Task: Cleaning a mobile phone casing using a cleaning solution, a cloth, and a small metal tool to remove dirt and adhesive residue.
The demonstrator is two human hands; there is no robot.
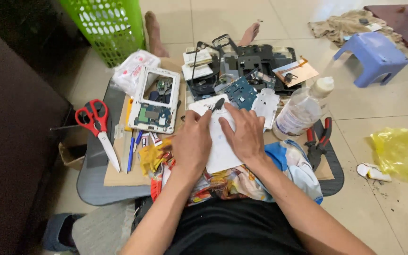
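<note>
Head view: white panel [220, 151] under both hands [218, 137].

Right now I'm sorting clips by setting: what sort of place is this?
Probably a home floor used as a makeshift electronics repair spot: tiled floor, a blue plastic stool, and opened devices with bare circuit boards on a low board.

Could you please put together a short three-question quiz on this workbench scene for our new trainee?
1. True or false: both hands rest on the white panel.
2. Which tool lies left of the opened white device? A) red scissors B) hammer C) saw
3. What stands just right of the right hand?

Key:
1. True; the left hand and the right hand both press on it.
2. A, the red scissors.
3. A clear plastic bottle.
</note>
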